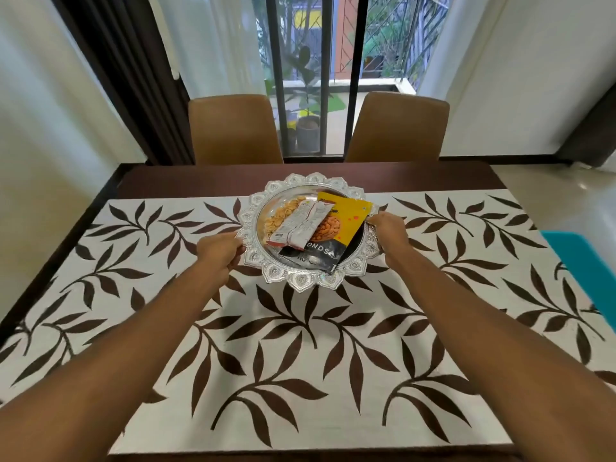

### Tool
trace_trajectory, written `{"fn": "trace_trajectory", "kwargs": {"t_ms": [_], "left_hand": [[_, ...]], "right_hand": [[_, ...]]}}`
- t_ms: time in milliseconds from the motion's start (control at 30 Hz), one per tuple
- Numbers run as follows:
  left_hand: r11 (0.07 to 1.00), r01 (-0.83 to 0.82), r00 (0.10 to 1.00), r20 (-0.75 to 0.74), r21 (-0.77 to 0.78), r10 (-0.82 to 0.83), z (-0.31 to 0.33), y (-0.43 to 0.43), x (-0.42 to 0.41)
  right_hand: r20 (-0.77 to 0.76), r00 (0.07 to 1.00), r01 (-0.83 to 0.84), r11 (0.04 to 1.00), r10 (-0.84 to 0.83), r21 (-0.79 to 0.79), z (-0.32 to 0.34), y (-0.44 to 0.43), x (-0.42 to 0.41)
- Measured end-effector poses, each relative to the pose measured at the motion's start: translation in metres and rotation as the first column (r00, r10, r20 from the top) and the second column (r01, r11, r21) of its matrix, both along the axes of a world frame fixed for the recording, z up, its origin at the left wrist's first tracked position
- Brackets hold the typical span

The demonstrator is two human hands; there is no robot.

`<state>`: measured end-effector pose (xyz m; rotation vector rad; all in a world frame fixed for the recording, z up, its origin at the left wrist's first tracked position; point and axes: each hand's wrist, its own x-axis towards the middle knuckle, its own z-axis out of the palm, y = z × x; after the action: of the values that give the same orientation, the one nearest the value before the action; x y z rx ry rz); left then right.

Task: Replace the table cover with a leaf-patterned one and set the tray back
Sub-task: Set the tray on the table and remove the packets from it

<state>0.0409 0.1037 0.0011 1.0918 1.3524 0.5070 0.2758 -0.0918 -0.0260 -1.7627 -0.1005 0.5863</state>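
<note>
A: Left side first. What is the left hand doing?
B: Grasping. Its fingers are curled round the left rim of the silver tray, at the scalloped edge.
A: Tray position?
B: Over the far-middle part of the leaf-patterned cover. Its far rim shows against the bare dark table beyond the cloth's edge. I cannot tell whether the base touches the cloth or hangs just above it.
A: Load?
B: A white-and-red packet lies on top. Beside it is a yellow-and-black almond pouch, one corner poking out over the right rim. Nothing is fastened down.
A: Right hand?
B: Gripping the right rim, just beside that pouch corner.
A: Your read on the set-down?
B: The cover looks flat and spread, so I judge this the closing step. Hold the tray level and lower both sides together, because a tilt would likely slide the packets. I would bring it slightly nearer so the whole base sits on cloth, centred between the two chairs. Lower it rather than drag it, since dragging could ruck the cover. Loosen both grips only once the table takes the weight, then draw the fingers out sideways.
A: Far right?
B: A teal object at the frame edge, well apart from the tray. I judge it no concern.
</note>
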Motion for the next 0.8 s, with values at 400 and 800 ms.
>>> {"fn": "trace_trajectory", "kwargs": {"t_ms": [400,800], "left_hand": [[0.998,0.054,0.995,0.078,0.044,-0.058,-0.016,-0.005,-0.004],[0.979,0.206,0.976,0.069,0.009,-0.206,-0.017,-0.041,-0.017]], "right_hand": [[0.058,0.997,-0.055,0.998,0.056,-0.017,-0.015,-0.008,-0.016],[-0.081,0.991,-0.119,0.987,0.111,-0.108,0.006,-0.045,-0.040]]}}
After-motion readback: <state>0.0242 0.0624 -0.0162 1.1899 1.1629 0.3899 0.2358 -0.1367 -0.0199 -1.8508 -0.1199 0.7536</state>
